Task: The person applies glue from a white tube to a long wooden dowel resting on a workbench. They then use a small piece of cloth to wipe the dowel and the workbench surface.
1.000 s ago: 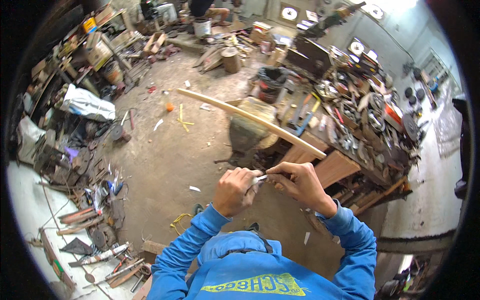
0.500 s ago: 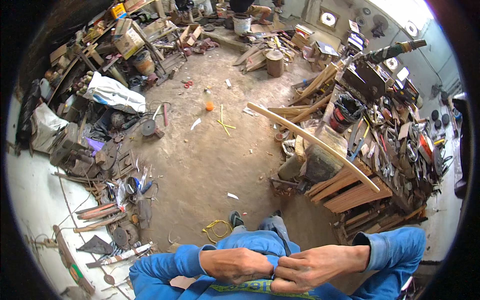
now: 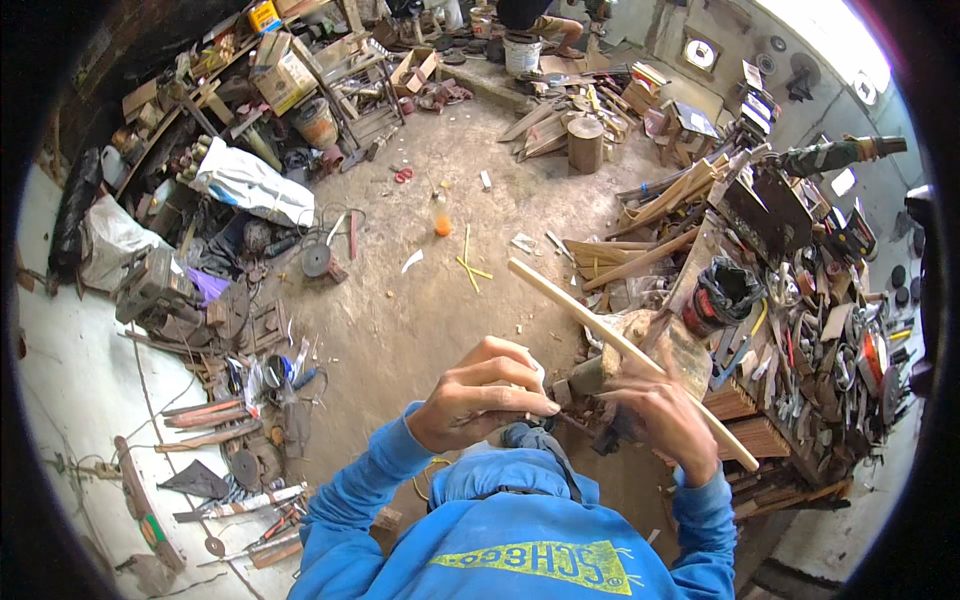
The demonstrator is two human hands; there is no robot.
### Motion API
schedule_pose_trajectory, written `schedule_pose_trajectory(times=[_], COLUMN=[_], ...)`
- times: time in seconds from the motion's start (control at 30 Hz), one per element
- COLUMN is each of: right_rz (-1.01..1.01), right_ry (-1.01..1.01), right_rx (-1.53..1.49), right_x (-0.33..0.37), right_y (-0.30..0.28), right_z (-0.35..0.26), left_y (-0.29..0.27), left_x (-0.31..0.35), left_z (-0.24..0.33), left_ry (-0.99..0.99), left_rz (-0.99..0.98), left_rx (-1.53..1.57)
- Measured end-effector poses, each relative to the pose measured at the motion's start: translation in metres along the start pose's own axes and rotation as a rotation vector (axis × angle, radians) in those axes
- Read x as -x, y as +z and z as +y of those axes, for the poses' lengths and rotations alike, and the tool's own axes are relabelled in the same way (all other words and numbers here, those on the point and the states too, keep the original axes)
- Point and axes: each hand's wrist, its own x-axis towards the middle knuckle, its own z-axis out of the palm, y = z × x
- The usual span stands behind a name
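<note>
Blue fabric covers the wearer's arms and chest in a hooded sweatshirt (image 3: 480, 545); across its front runs a yellow pennant-shaped print (image 3: 545, 566) with bold blue lettering, upside down from above. The left hand (image 3: 483, 393) is raised in front of the body, its fingers curled together on a small white piece (image 3: 541, 375), which shows just past the fingertips. The right hand (image 3: 660, 405) is set apart from it, blurred; whether it is closed on anything, I cannot tell. A pale wooden strip (image 3: 580, 315) slants past the right hand, and whether they touch is unclear.

Around them, printed surfaces are many but too small to read: a white sack (image 3: 255, 185) with blue marks, a brown cardboard carton (image 3: 285, 85) with a yellow printed patch, a yellow-and-orange box (image 3: 264, 16) and a marked white bucket (image 3: 522, 55) beside a seated co-worker (image 3: 540, 20). To the right, a black-lined bucket (image 3: 725, 290) stands near a crowded bench of hand tools (image 3: 820, 350).
</note>
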Motion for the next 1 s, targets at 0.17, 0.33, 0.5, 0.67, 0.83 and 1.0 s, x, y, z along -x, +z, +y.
schedule_pose_trajectory(times=[0.17,0.33,0.5,0.67,0.83,1.0], right_rz=[0.240,0.512,0.906,1.089,1.373,1.512], right_ry=[0.180,0.220,0.319,0.569,0.573,0.773], right_rx=[-0.841,-1.121,-0.895,-1.048,-0.906,-1.008], right_x=[-0.011,-0.040,-0.067,-0.104,-0.151,-0.174], right_y=[0.007,0.033,0.059,0.059,0.066,0.042], right_z=[0.014,0.017,0.031,0.040,0.052,0.067], left_y=[0.029,0.059,0.078,0.081,0.068,0.054], left_x=[-0.070,-0.124,-0.158,-0.187,-0.199,-0.208], left_z=[-0.031,-0.064,-0.105,-0.151,-0.199,-0.269], left_ry=[0.053,0.110,0.157,0.072,-0.301,-0.649], left_rz=[-0.055,-0.176,-0.246,-0.145,0.010,0.067], left_rx=[-0.077,0.032,0.156,0.243,0.425,0.721])
